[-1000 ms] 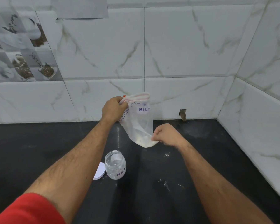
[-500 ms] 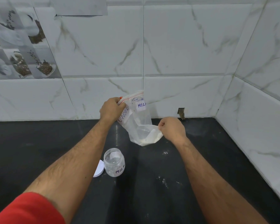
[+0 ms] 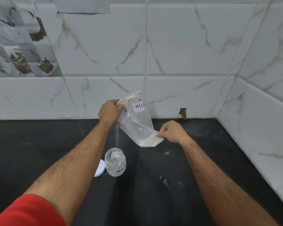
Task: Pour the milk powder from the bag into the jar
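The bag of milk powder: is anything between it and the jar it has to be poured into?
Nothing visible does. The bag hangs in the air, gripped by the left hand at its top and pinched by the right hand at its bottom corner. The jar stands open on the counter, its lid beside it.

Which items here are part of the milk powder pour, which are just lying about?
In play: bag, held by left hand and right hand; open jar.
Lying about: white lid beside jar; powder specks on counter; paper on wall.
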`<state>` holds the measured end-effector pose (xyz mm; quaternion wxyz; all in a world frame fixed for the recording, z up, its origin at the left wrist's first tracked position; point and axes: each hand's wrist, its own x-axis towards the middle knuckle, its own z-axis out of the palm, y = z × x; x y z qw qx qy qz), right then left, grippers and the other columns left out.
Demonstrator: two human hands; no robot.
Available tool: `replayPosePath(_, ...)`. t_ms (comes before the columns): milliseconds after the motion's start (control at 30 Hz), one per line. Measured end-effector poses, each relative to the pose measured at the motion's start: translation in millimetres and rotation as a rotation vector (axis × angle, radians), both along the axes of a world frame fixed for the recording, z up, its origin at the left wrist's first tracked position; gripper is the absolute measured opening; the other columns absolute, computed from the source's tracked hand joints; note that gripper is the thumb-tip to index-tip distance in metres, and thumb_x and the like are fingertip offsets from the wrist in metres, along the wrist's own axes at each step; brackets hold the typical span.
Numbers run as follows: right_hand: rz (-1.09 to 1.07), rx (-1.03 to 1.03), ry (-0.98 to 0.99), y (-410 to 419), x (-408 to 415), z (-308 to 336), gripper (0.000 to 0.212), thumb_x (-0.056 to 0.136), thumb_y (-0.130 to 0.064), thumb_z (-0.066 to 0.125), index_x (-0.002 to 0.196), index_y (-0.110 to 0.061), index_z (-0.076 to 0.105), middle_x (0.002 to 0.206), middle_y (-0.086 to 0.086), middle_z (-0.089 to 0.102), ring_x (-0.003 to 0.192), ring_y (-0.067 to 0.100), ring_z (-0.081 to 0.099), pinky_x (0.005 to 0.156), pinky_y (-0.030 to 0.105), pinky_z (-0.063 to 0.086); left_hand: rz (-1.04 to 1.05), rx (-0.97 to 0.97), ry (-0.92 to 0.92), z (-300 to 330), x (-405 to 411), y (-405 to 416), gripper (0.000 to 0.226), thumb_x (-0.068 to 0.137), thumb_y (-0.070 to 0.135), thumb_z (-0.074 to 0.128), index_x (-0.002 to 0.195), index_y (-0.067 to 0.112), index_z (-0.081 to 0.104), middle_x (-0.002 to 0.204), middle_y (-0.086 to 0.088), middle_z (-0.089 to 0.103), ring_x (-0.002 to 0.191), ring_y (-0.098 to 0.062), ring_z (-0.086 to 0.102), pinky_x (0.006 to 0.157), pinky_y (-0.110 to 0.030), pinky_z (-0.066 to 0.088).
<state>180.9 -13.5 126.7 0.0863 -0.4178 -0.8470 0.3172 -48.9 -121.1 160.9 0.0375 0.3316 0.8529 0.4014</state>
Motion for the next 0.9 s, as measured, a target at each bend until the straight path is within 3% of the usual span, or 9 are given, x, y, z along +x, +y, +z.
replayPosePath(200, 0.084, 0.116, -0.083, -1, -4, 4, 0.020, 0.083, -0.012, 0.066, 0.064, -0.010, 0.066, 0.069, -0.001, 0.066, 0.062, 0.014, 0.054, 0.061, 0.030, 0.045, -0.014, -0.036, 0.031, -6, -1, -1, 0.011, 0.087, 0.029, 0.055, 0.083, 0.024, 0.065, 0.080, -0.001, 0.067, 0.079, -0.028, 0.063, 0.073, -0.036, 0.051)
replayPosePath(267, 0.114, 0.185, -0.134, -5, -6, 4, 0.017, 0.085, -0.008, 0.057, 0.076, -0.008, 0.071, 0.074, 0.003, 0.067, 0.066, 0.016, 0.053, 0.070, 0.037, 0.049, -0.016, -0.037, 0.040, -9, -1, 0, 0.011, 0.088, 0.030, 0.055, 0.083, 0.024, 0.063, 0.077, 0.001, 0.065, 0.079, -0.028, 0.062, 0.073, -0.035, 0.050)
replayPosePath(333, 0.035, 0.298, -0.147, -9, -6, 8, 0.025, 0.089, -0.008, 0.052, 0.086, -0.019, 0.074, 0.085, 0.000, 0.071, 0.074, 0.019, 0.059, 0.081, 0.036, 0.051, -0.011, -0.031, 0.033, -11, -1, 1, 0.010, 0.088, 0.027, 0.055, 0.081, 0.024, 0.062, 0.070, 0.004, 0.060, 0.078, -0.028, 0.061, 0.071, -0.034, 0.048)
replayPosePath(433, 0.042, 0.221, -0.110, -8, -8, 8, 0.023, 0.086, -0.010, 0.056, 0.076, -0.025, 0.070, 0.090, -0.002, 0.075, 0.080, 0.020, 0.068, 0.078, 0.033, 0.055, -0.006, -0.030, 0.033, -12, -3, 0, 0.009, 0.088, 0.029, 0.055, 0.084, 0.026, 0.063, 0.073, 0.004, 0.063, 0.079, -0.027, 0.063, 0.073, -0.035, 0.051)
replayPosePath(567, 0.029, 0.187, -0.094, -5, -4, 10, 0.019, 0.081, -0.008, 0.059, 0.068, -0.019, 0.067, 0.076, -0.002, 0.071, 0.068, 0.019, 0.066, 0.067, 0.033, 0.055, 0.001, -0.033, 0.025, -11, -5, -1, 0.013, 0.087, 0.029, 0.055, 0.081, 0.023, 0.064, 0.075, 0.002, 0.064, 0.079, -0.028, 0.064, 0.073, -0.036, 0.052)
replayPosePath(700, -0.016, 0.245, -0.090, -3, -2, 9, 0.022, 0.088, -0.010, 0.052, 0.072, -0.023, 0.060, 0.077, -0.004, 0.065, 0.071, 0.020, 0.062, 0.064, 0.033, 0.051, 0.020, -0.048, 0.002, -11, -9, 0, 0.015, 0.084, 0.027, 0.055, 0.071, 0.021, 0.060, 0.069, 0.001, 0.061, 0.076, -0.031, 0.064, 0.067, -0.033, 0.048)
replayPosePath(800, 0.046, 0.172, -0.088, -4, -1, 4, 0.020, 0.088, -0.008, 0.049, 0.081, -0.018, 0.066, 0.076, -0.004, 0.067, 0.059, 0.018, 0.066, 0.069, 0.035, 0.058, 0.033, -0.101, 0.009, -12, -10, -1, 0.015, 0.085, 0.027, 0.054, 0.076, 0.018, 0.063, 0.071, -0.001, 0.062, 0.076, -0.031, 0.064, 0.064, -0.030, 0.044)
replayPosePath(900, -0.137, 0.312, -0.045, -1, -1, 2, 0.027, 0.087, -0.002, 0.044, 0.094, -0.014, 0.067, 0.093, 0.005, 0.070, 0.083, 0.027, 0.066, 0.068, 0.033, 0.050, 0.031, -0.211, 0.023, -14, -12, -1, 0.020, 0.087, 0.028, 0.053, 0.087, 0.013, 0.067, 0.079, -0.003, 0.064, 0.079, -0.030, 0.061, 0.066, -0.031, 0.043)
